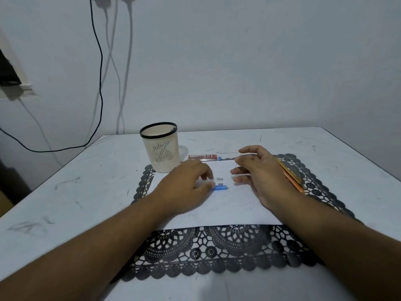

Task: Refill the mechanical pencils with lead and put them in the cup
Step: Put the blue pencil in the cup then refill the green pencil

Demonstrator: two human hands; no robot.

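Left hand [191, 181] lies on the white paper [217, 209], fingers curled onto the blue pencil [220, 187], which lies left-right with its open end toward the right hand [258, 170]. Right hand pinches a thin lead, orange pencil [291, 179] tucked under the palm. Cup [160, 146] stands behind left hand; lead case [202, 157] beside it.

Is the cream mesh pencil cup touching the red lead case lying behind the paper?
Apart. The head view shows bare white tabletop between the cream mesh pencil cup and the red lead case to its right.
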